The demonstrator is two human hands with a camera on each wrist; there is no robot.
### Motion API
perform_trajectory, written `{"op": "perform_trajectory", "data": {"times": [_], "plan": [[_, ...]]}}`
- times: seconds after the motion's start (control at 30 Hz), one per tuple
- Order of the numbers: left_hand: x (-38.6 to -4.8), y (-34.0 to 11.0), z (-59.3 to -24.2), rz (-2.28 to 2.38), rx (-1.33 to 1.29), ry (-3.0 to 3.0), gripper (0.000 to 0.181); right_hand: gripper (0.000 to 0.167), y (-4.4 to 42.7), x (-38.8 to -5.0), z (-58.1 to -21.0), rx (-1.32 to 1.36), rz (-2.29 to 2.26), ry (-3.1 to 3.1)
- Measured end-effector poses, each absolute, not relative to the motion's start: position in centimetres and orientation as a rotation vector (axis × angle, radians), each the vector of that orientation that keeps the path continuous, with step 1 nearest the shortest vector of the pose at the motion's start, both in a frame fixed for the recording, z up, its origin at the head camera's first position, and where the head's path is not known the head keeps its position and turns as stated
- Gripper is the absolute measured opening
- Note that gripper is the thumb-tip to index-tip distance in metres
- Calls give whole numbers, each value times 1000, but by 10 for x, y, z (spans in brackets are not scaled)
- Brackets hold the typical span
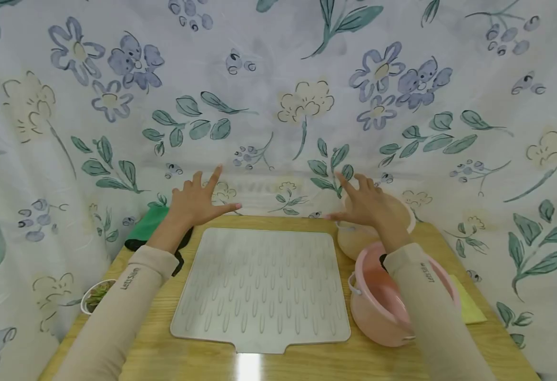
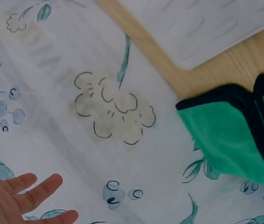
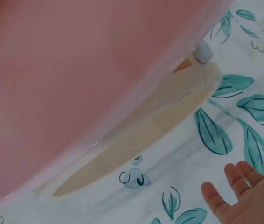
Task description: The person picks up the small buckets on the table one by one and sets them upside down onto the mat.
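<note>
Both hands are raised with spread fingers and hold nothing. My left hand [image 1: 195,201] hovers beyond the far left corner of a pale ridged mat [image 1: 261,286], close to a green pouch with black trim [image 1: 150,225]. In the left wrist view the pouch [image 2: 225,135] shows its zip, apart from the fingers [image 2: 41,191]. My right hand [image 1: 364,203] is in front of a cream bucket [image 1: 350,238], above the far side of a pink bucket [image 1: 378,312]. The pink bucket [image 3: 76,93] fills much of the right wrist view, and the fingers [image 3: 237,179] there touch nothing.
At the left table edge stands a small white container with green contents [image 1: 98,293], partly behind the left sleeve. A yellow cloth [image 1: 469,301] lies right of the pink bucket. Floral curtain [image 1: 259,106] surrounds the wooden table [image 1: 188,362] at the back and sides.
</note>
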State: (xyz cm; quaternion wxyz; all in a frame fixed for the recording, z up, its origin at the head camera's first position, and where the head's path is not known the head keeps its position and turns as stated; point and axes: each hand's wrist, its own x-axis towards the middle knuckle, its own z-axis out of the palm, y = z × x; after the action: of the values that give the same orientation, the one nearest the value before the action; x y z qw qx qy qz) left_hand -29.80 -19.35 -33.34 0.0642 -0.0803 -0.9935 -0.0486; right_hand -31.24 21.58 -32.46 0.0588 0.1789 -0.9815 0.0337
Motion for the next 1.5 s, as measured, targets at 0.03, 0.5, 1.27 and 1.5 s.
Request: {"op": "perform_trajectory", "data": {"times": [0.03, 0.5, 1.27, 1.5], "plan": [[-297, -195, -334, -147, -247, -2998, 111, 113, 217, -311, -324, 545, 97, -2971], [-273, -225, -343, -166, -269, -2988, 109, 113, 241, -294, -322, 527, 165, -2992], [-254, -240, -350, -127, -336, -2967, 109, 106, 277, -264, -317, 521, 202, -2963], [-247, -248, -350, -150, -309, -2966, 109, 101, 287, -259, -321, 539, 269, -2969]]}}
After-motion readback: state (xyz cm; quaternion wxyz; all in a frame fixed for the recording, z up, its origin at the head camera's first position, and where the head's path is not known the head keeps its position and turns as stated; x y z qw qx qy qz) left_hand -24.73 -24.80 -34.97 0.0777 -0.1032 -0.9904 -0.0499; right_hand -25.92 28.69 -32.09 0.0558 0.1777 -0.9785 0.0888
